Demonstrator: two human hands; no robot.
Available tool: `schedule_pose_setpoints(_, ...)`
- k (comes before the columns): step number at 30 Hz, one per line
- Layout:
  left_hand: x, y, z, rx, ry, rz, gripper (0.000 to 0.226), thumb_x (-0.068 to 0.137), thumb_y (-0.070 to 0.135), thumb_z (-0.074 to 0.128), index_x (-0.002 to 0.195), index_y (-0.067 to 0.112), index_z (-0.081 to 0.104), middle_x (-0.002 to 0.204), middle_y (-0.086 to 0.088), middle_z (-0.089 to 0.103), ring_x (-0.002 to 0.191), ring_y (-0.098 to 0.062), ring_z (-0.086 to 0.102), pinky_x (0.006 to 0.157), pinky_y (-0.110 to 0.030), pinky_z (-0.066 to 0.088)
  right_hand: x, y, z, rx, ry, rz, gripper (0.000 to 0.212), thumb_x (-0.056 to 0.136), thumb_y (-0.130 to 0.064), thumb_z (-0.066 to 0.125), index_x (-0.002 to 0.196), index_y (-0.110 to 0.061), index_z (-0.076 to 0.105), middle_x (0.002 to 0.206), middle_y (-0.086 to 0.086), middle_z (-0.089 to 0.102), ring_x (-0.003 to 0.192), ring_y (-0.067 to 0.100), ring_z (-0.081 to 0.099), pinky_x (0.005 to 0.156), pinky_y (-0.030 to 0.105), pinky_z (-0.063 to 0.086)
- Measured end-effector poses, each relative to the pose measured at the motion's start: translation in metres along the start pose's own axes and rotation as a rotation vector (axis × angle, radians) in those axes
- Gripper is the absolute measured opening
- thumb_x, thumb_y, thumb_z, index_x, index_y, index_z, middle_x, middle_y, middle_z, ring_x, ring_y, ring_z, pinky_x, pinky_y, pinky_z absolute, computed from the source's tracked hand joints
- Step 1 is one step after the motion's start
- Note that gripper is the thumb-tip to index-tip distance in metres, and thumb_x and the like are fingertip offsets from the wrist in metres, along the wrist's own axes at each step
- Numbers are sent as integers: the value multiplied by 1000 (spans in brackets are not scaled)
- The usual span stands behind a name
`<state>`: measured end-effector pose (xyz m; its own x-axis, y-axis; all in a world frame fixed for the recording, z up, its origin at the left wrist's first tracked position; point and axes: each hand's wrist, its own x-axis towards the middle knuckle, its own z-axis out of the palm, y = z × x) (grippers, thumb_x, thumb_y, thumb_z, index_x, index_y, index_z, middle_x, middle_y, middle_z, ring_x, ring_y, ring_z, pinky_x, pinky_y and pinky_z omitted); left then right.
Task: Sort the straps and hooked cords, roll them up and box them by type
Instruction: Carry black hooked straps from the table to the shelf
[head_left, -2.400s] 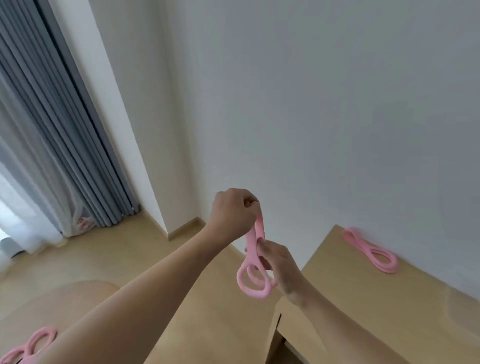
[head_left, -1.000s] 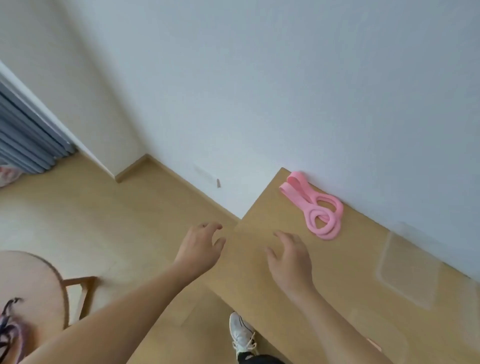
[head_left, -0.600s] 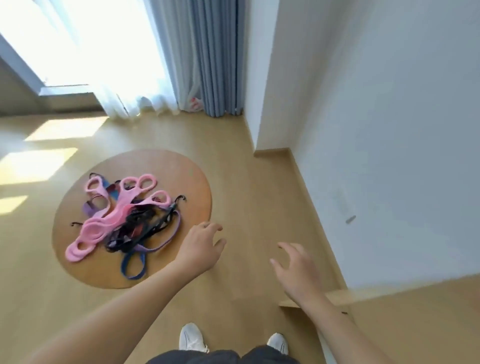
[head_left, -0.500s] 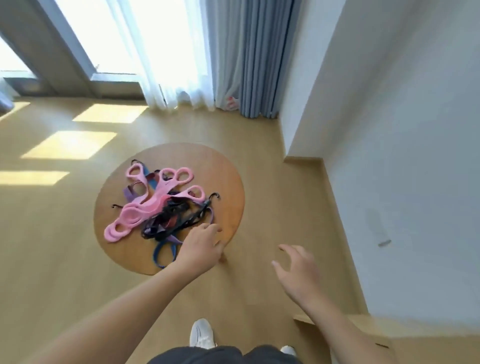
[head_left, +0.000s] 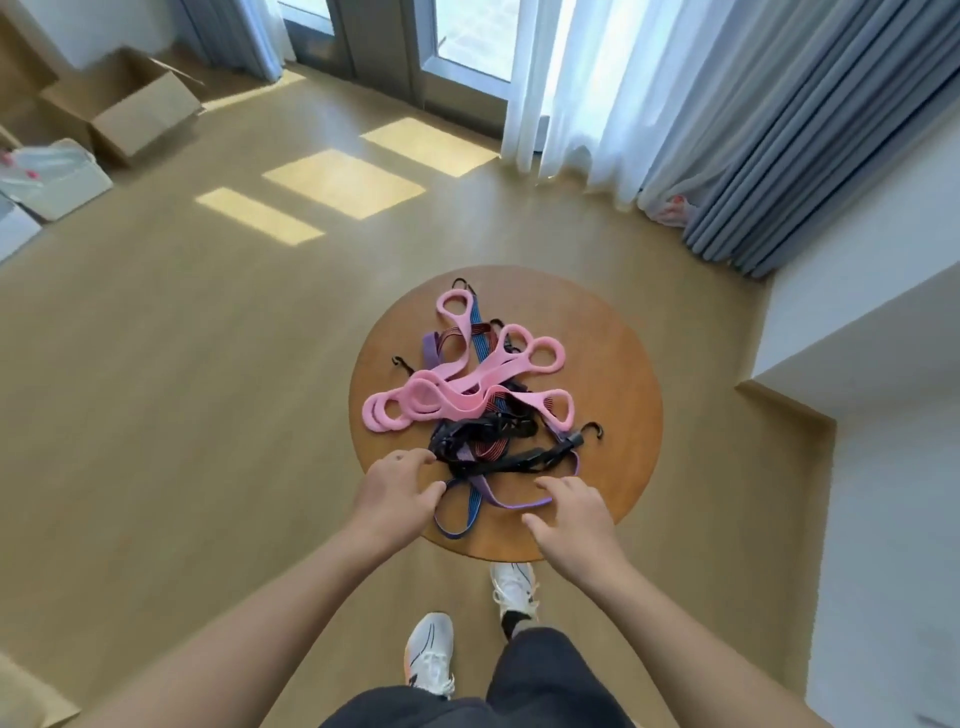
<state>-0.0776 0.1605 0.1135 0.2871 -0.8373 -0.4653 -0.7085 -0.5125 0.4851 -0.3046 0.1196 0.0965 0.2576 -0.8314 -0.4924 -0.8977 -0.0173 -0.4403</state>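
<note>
A tangled pile lies on the round wooden table (head_left: 613, 364). It holds several pink looped straps (head_left: 452, 395), black hooked cords (head_left: 488, 441), a purple strap (head_left: 498, 499) and a blue cord (head_left: 467, 514). My left hand (head_left: 397, 493) is at the pile's near left edge, its fingertips beside a black cord and its fingers loosely bent, gripping nothing. My right hand (head_left: 571, 514) hovers with spread fingers over the purple strap at the table's near edge. Both hands hold nothing.
An open cardboard box (head_left: 124, 109) and white bags (head_left: 52, 176) stand at the far left on the wooden floor. Grey curtains (head_left: 789, 135) and a white wall corner (head_left: 857, 364) are to the right. My shoes (head_left: 431, 660) are beneath the table's near edge.
I no longer hold a pink strap. My view has swung from the desk by the wall to the round table, and both empty hands have come down over the near side of the pile.
</note>
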Motion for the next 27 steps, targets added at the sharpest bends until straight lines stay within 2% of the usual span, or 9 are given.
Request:
schedule_pose_setpoints(5,26,9,14,-41,1,-113,40,96,33,64,135,24,61,138,-1,61,128,-21,55,103,-33,44,75,-4,2,-40,-122,-60,56,90,-37,66,142,-21,52,135,3,55,127,23,48,105,36,43)
schedule_pose_setpoints(8,41,19,18,-66,11,-162,40,96,32,64,135,23,61,137,-1,61,128,-20,55,103,-32,44,119,-7,5,-34,-176,-68,62,88,-35,67,145,-19,48,138,6,53,129,28,47,107,39,42)
schedule_pose_setpoints(13,64,25,30,-56,-13,-209,41,95,32,65,135,22,61,135,1,62,126,-19,56,101,-30,42,169,-8,11,-9,-187,-70,62,85,-28,71,141,-15,46,137,10,50,127,32,49,103,45,45)
schedule_pose_setpoints(16,72,21,38,-68,-33,-245,40,94,30,67,133,21,63,134,-1,63,124,-20,57,101,-30,42,177,1,17,-39,-149,-25,41,84,-17,66,121,-11,52,123,11,53,114,33,54,91,46,50)
schedule_pose_setpoints(18,73,20,44,-83,-54,-273,40,94,28,67,133,21,63,133,-1,63,123,-21,57,100,-29,41,176,11,22,-216,-224,-46,34,84,-22,66,114,-13,52,118,9,55,113,33,53,89,45,49)
schedule_pose_setpoints(21,75,20,51,-88,-79,-293,39,94,27,67,133,22,63,133,0,62,123,-21,56,100,-29,41,167,29,31,-439,-361,-88,37,86,-37,69,115,-19,53,118,3,58,117,31,47,93,44,42)
schedule_pose_setpoints(24,76,20,55,-87,-97,-295,39,94,20,65,133,21,62,135,-1,61,126,-20,56,103,-29,40,159,41,37,-529,-333,-161,29,91,-22,60,119,-25,57,117,2,58,114,29,44,91,41,37)
schedule_pose_setpoints(27,78,21,53,-79,-121,-283,47,89,4,56,133,19,63,137,-2,60,130,-21,53,106,-29,40,152,43,34,-494,-279,-233,30,90,-26,54,117,-28,64,109,-2,60,109,25,47,90,39,36)
